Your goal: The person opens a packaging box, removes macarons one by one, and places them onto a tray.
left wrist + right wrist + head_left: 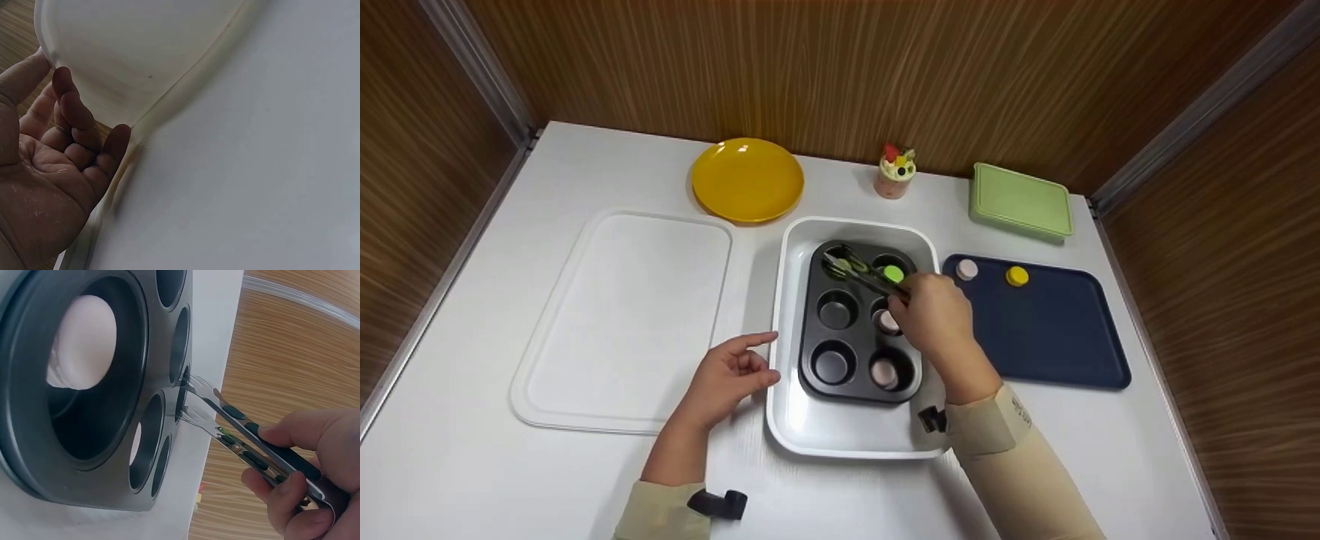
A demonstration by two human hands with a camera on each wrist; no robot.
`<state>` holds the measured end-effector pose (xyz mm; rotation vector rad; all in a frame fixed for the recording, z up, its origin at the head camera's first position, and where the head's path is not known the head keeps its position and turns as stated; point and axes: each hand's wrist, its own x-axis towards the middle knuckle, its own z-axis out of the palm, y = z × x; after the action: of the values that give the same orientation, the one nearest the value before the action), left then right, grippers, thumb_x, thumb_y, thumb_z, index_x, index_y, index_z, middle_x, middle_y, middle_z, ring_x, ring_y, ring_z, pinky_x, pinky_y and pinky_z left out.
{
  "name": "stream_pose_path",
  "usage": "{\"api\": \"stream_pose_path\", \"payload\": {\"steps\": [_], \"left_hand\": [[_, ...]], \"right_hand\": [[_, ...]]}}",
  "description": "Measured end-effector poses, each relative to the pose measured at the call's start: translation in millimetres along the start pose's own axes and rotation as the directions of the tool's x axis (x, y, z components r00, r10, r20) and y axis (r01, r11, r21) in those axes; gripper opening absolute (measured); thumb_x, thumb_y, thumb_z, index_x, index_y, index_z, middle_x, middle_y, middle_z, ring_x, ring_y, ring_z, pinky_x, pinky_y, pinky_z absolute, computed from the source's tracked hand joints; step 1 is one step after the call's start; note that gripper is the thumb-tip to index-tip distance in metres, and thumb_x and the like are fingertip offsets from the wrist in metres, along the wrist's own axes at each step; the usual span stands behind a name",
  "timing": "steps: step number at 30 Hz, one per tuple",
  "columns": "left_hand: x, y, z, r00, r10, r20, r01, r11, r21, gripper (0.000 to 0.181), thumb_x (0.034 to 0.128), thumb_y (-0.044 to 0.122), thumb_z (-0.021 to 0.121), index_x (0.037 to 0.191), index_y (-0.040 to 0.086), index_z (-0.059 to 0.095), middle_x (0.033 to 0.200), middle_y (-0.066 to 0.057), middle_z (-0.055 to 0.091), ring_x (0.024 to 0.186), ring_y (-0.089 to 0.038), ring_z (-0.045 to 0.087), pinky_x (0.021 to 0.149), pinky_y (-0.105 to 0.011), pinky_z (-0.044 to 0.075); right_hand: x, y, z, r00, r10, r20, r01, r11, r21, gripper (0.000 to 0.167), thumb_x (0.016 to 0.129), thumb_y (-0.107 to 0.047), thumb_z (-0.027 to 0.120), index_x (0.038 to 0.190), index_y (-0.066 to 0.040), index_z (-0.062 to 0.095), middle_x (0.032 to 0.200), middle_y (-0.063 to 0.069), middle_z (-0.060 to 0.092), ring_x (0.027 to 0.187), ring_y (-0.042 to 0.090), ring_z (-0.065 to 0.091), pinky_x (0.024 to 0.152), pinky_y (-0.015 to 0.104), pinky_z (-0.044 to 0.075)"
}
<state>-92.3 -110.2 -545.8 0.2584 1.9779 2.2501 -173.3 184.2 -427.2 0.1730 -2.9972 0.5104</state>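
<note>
My right hand [934,315] grips metal serving tongs [253,450] with dark handle inlays. Their forked tips reach into the far-left cup of a dark muffin pan [860,375], where a bit of green shows around them. A green macaron [893,273] lies in the far-right cup. Pink macarons sit in the middle-right cup and the near-right cup, the latter macaron [87,343] tilted. The pan stands in a white rectangular bin [840,442]. My left hand [735,371] touches the bin's left rim with extended thumb and forefinger, its other fingers bent.
To the right, a navy tray [1054,330] bears a pink macaron [967,269] and a yellow macaron [1017,276]. A white lid [630,315] lies left. Behind stand a yellow plate [748,180], a dessert cup [895,176] and a green lidded box [1024,201].
</note>
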Motion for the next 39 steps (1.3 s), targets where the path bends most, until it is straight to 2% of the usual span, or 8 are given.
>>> {"api": "stream_pose_path", "payload": {"steps": [7,13,22,30,39], "left_hand": [[0.9,0.6,0.4,1.0,0.007,0.004,-0.007,1.0,-0.002,0.054,0.0869,-0.009,0.079,0.138,-0.013,0.06,0.081,-0.002,0.066,0.074,-0.009,0.06,0.068,-0.021,0.049],[0.8,0.4,0.1,1.0,-0.006,0.003,0.006,1.0,-0.007,0.055,0.0865,-0.01,0.079,0.138,-0.013,0.06,0.081,-0.001,0.065,0.074,-0.009,0.059,0.068,-0.021,0.049],[0.4,1.6,-0.2,1.0,-0.013,0.002,0.013,1.0,0.0,0.055,0.087,-0.01,0.078,0.139,-0.013,0.059,0.081,-0.001,0.066,0.074,-0.008,0.059,0.068,-0.021,0.049],[-0.3,0.2,0.0,1.0,-0.007,0.005,0.007,1.0,-0.006,0.055,0.0875,-0.01,0.078,0.139,-0.013,0.059,0.082,-0.002,0.067,0.074,-0.009,0.06,0.067,-0.021,0.049],[0.1,0.3,-0.5,1.0,-0.01,0.011,0.009,1.0,0.004,0.055,0.0877,-0.01,0.078,0.14,-0.012,0.059,0.082,-0.003,0.066,0.073,-0.009,0.058,0.066,-0.021,0.048]], "right_hand": [[-5.7,3.0,3.7,1.0,-0.004,-0.025,0.004,1.0,0.016,0.013,0.094,-0.018,0.073,0.082,-0.013,0.076,0.083,0.009,0.072,0.07,0.034,0.066,0.063,0.055,0.052],[-9.7,4.8,-0.2,0.999,0.005,-0.049,-0.003,0.999,0.05,0.009,0.095,-0.017,0.074,0.091,-0.012,0.081,0.087,0.009,0.074,0.072,0.034,0.068,0.065,0.054,0.054],[-15.5,8.5,-8.0,0.993,-0.034,-0.113,0.046,0.993,0.107,0.02,0.093,-0.015,0.075,0.109,-0.008,0.084,0.097,0.014,0.078,0.081,0.035,0.073,0.07,0.056,0.057],[-22.2,12.4,-17.6,0.98,-0.063,-0.187,0.092,0.985,0.149,0.017,0.091,-0.012,0.075,0.104,-0.005,0.084,0.095,0.015,0.076,0.081,0.035,0.071,0.07,0.055,0.057],[-27.3,21.7,-37.5,0.949,-0.089,-0.302,0.141,0.978,0.154,0.012,0.09,-0.007,0.077,0.098,-0.001,0.082,0.087,0.017,0.073,0.075,0.035,0.067,0.068,0.053,0.054]]}}
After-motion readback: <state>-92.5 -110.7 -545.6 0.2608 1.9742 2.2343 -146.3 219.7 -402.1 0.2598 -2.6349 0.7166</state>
